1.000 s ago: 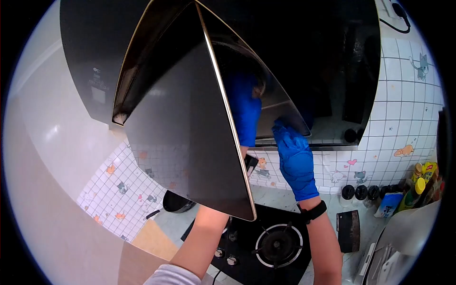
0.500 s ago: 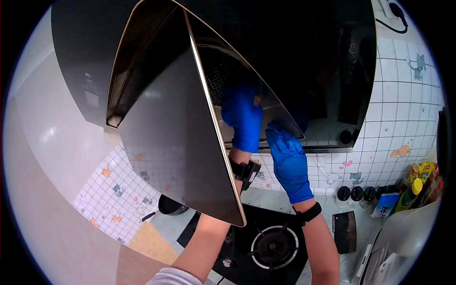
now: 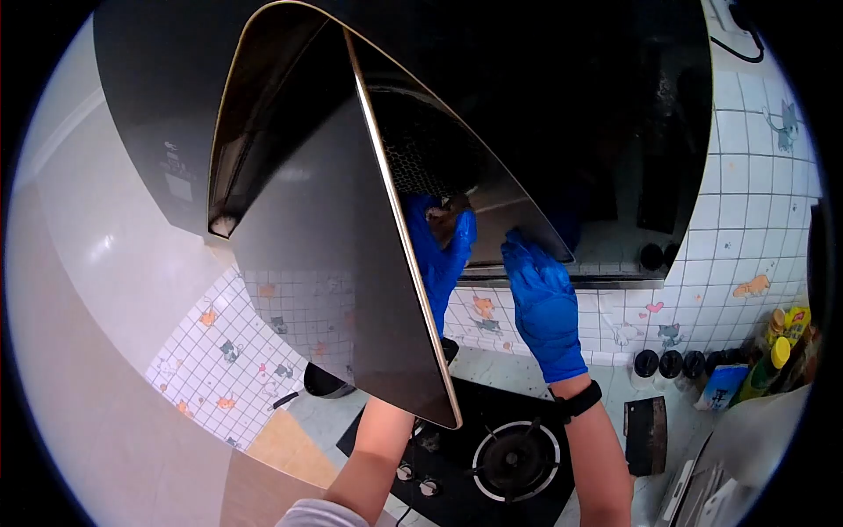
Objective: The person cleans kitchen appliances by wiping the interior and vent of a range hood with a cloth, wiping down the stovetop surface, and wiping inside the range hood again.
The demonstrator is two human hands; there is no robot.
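My left hand, in a blue glove, is inside the opening of a black range hood, its fingers closed around a brownish cloth. A tilted glossy panel with a gold edge hides part of that hand and its wrist. Behind the cloth a dark mesh shows. My right hand, also gloved in blue, rests its fingers against the hood's lower edge. Its fingers are stretched out, with nothing visible in them.
Below is a black gas stove with a round burner. A dark pan sits to its left, a cleaver to its right. Black-lidded jars and a yellow-capped bottle stand by the tiled wall at the right.
My left hand has drawn lower and turned inside the hood, so the cloth shows more clearly. My right hand stays by the hood's edge. The view has shifted slightly.
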